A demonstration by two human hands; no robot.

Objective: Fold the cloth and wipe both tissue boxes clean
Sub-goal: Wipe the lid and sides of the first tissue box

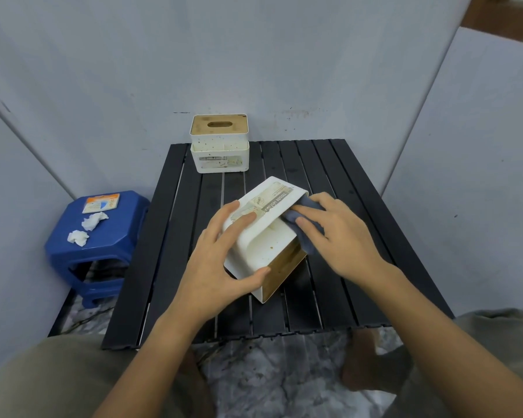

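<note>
A white tissue box [263, 236] with a wooden lid lies tipped on its side in the middle of the black slatted table [320, 164]. My left hand [218, 267] grips its near left end, fingers on top and thumb at the lower edge. My right hand [335, 233] presses a folded grey-blue cloth [307, 233] against the box's right side, and the hand hides most of the cloth. A second white tissue box [219, 143] with a wooden slotted lid stands upright at the table's far edge.
A blue plastic stool [103, 236] stands left of the table, carrying a small orange packet [101, 203] and two crumpled white tissues [86, 227]. Grey walls close in behind and on both sides. My knees and a marble floor lie below the table's near edge.
</note>
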